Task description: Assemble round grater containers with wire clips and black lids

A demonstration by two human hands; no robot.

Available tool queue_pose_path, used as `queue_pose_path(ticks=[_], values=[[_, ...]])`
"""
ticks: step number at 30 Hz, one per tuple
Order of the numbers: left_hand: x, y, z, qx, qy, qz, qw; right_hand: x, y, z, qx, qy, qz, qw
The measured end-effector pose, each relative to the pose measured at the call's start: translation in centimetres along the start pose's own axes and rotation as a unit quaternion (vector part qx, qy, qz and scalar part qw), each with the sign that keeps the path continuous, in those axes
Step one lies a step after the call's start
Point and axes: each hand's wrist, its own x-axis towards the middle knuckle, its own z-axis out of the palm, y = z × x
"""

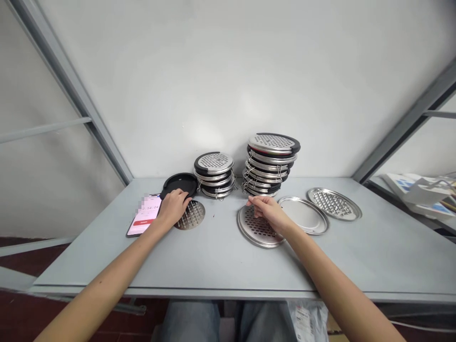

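My left hand (174, 206) has its fingers curled at the front rim of a black round tray (181, 184); its grip is partly hidden. Beneath and beside that hand lies a perforated metal grater disc (192, 217). Over a round slotted grater plate (258, 232) with a raised metal rim, my right hand (270, 213) is closed in a pinch. Whatever sits between those fingertips is too small to make out. Right of it rest a plain shallow metal dish (302, 216) and a coarse grater plate (335, 205).
Two stacks of round graters with wire clips stand at the back, a shorter stack (215, 164) and a taller stack (273, 142). A phone (144, 223) showing a timer lies at left. Grey frame bars (103, 137) flank the grey table (221, 266).
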Motion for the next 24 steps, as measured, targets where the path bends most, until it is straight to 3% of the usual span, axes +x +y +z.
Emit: queue_pose_path(ticks=[9, 24], values=[[1.1, -0.1, 0.9, -0.002, -0.017, 0.008, 1.000, 0.2, 0.3, -0.2, 0.006, -0.007, 0.002, 1.000], [1.2, 0.2, 0.5, 0.013, 0.005, -0.043, 0.999, 0.2, 0.4, -0.2, -0.025, -0.007, -0.007, 1.000]])
